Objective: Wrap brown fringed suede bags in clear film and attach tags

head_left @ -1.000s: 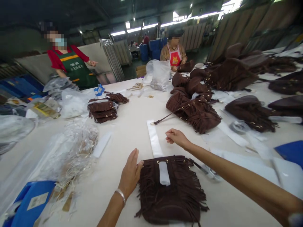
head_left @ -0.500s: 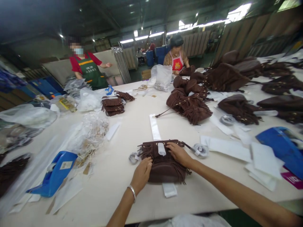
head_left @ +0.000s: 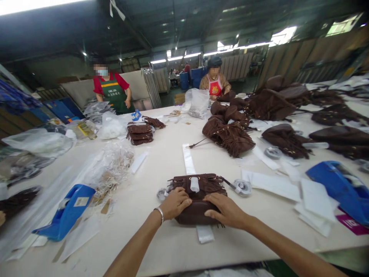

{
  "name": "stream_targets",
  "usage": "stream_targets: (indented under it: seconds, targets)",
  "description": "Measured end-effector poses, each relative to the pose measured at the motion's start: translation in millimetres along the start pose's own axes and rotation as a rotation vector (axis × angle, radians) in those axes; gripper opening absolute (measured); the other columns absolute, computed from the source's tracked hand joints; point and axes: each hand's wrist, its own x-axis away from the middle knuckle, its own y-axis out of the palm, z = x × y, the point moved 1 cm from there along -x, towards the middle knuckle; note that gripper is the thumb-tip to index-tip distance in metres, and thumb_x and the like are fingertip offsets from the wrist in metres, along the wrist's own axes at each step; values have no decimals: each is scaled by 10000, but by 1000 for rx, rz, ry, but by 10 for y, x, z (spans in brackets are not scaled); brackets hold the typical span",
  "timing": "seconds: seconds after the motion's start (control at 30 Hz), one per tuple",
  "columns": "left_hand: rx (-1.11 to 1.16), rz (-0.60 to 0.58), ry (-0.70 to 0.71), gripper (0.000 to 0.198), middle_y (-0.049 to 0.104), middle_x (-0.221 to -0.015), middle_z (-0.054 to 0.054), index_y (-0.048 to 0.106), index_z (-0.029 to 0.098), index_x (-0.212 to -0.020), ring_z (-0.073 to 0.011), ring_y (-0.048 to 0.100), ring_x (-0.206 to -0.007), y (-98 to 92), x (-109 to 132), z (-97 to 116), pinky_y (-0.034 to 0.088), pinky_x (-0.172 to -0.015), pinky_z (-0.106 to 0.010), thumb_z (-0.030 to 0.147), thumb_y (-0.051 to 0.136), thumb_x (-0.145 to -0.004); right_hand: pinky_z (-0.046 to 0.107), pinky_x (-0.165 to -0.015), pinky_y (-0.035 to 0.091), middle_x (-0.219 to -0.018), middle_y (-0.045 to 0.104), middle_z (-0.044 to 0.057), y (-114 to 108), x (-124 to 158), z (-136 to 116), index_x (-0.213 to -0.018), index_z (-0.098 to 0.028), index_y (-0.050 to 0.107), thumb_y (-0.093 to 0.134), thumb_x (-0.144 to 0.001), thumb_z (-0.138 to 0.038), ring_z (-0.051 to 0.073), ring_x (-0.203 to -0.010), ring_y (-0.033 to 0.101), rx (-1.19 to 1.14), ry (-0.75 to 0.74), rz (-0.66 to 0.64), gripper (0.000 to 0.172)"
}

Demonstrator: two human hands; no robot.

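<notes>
A dark brown fringed handbag [head_left: 193, 212] lies flat on the table in front of me, its smooth base towards me. My left hand [head_left: 174, 204] grips its left side, fingers bent over the top. On the right side my right hand [head_left: 226, 207] holds the bag with thumb and fingers curled on the base. Between the eyelets a white wrapped piece [head_left: 195, 184] shows. Beneath the bag runs a white paper strip [head_left: 188, 159], sticking out at both ends. Wrapped coils, one of them a strap coil [head_left: 242, 187], lie on either side.
Blue tape dispensers stand left [head_left: 67, 211] and right [head_left: 340, 188]. White paper sheets [head_left: 276, 186] lie at right. Brown bags [head_left: 229, 134] pile up behind, with a small stack [head_left: 140, 133] at back left. Two people stand across the table [head_left: 167, 154]; another hand shows at the left edge.
My right hand has moved from the bag's upper edge down to its base. My left hand has shifted slightly up and right. The view tilts up a little.
</notes>
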Motion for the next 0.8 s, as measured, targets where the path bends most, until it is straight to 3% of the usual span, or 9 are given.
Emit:
stream_targets:
  seconds: [0.1, 0.23, 0.3, 0.33, 0.43, 0.5, 0.6, 0.67, 0.8]
  targets:
    - [-141, 96, -130, 335, 694, -1037, -61, 722, 249, -938, -261, 490, -1209, -117, 202, -146, 365, -1056, -464, 392, 421, -969, 369, -936, 448, -1178, 627, 72, -17, 51, 10, -1230, -237, 569, 525, -932, -485, 233, -1079, 569, 9, 26, -21, 389]
    - [-329, 294, -399, 335, 626, -1138, -195, 700, 143, -975, -393, 428, -1263, -257, 514, -266, 360, -1004, -618, 341, 430, -954, 381, -934, 467, -1202, 623, 78, -50, 65, 24, -1270, -242, 548, 521, -935, -475, 239, -1090, 576, 11, 44, -58, 409]
    - [-355, 415, -460, 338, 602, -1198, -204, 663, 126, -1086, -370, 447, -1257, -235, 567, -201, 375, -1020, -600, 325, 422, -958, 398, -984, 447, -1288, 583, 95, -58, 64, 9, -1334, -238, 501, 534, -927, -478, 251, -1166, 544, 32, 27, -35, 474]
    - [-315, 438, -427, 342, 588, -1242, -186, 630, 139, -1159, -334, 454, -1264, -193, 553, -139, 380, -1047, -563, 318, 413, -964, 411, -1023, 422, -1344, 546, 105, -58, 63, -7, -1373, -234, 464, 542, -922, -481, 260, -1220, 509, 50, 5, -16, 520]
    - [-53, 283, -160, 368, 556, -1345, -98, 527, 230, -1315, -233, 425, -1324, -7, 408, 63, 365, -1116, -450, 315, 399, -980, 443, -1104, 341, -1438, 461, 125, -32, 67, -75, -1457, -219, 353, 543, -926, -461, 270, -1326, 407, 98, -108, 21, 614]
    - [68, 143, -66, 349, 593, -1309, -63, 545, 267, -1294, -223, 428, -1327, 90, 316, 122, 377, -1109, -432, 340, 415, -978, 445, -1089, 356, -1408, 488, 134, -14, 84, -99, -1473, -204, 320, 540, -932, -430, 266, -1300, 430, 110, -158, 9, 626]
    - [69, 98, -77, 284, 656, -1160, -62, 633, 252, -1130, -239, 506, -1229, 96, 285, 39, 406, -1066, -446, 382, 438, -968, 429, -1010, 424, -1296, 568, 140, -29, 165, -38, -1443, -182, 366, 547, -933, -411, 264, -1187, 513, 163, -129, -22, 588]
    - [-5, 96, -75, 268, 658, -1082, -71, 652, 232, -1009, -238, 549, -1132, 22, 354, -83, 429, -1022, -446, 386, 436, -967, 408, -941, 460, -1208, 611, 131, -74, 282, 81, -1374, -180, 457, 532, -948, -369, 255, -1100, 556, 251, -96, -39, 472]
    - [-197, 97, -150, 310, 646, -906, -74, 627, 213, -814, -235, 590, -918, -144, 731, -322, 482, -872, -427, 373, 411, -969, 389, -843, 478, -1037, 652, 106, -238, 643, 411, -1123, -196, 624, 460, -944, -150, 236, -961, 599, 483, -42, -66, 246]
